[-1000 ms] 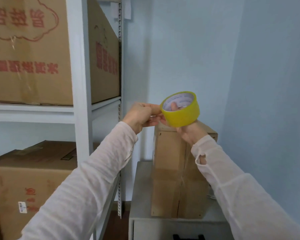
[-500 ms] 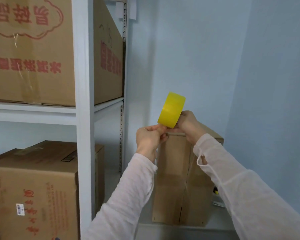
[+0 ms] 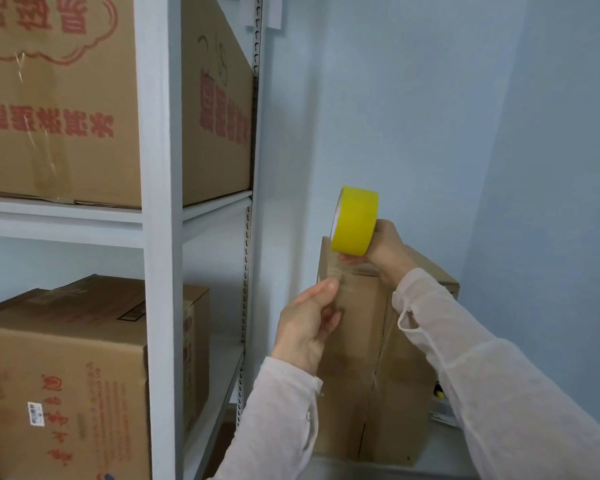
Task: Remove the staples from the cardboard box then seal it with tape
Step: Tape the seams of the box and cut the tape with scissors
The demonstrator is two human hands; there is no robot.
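right hand (image 3: 388,251) grips tape roll (image 3: 355,221) above box (image 3: 361,344) top, left hand (image 3: 309,323) pinches the free strip (image 3: 338,275) at the near face; box upright on counter (image 3: 440,459), right of shelf (image 3: 160,237); strip looks thin, sticky, crease-prone, so keep it taut, hold tape roll by core.

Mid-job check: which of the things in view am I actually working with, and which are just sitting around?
In the job:
- yellow tape roll, held by the right hand
- tape strip off the roll, pinched by the left hand
- upright cardboard box behind the hands

Lying about:
- upper shelf box
- lower shelf box
- white shelving rack
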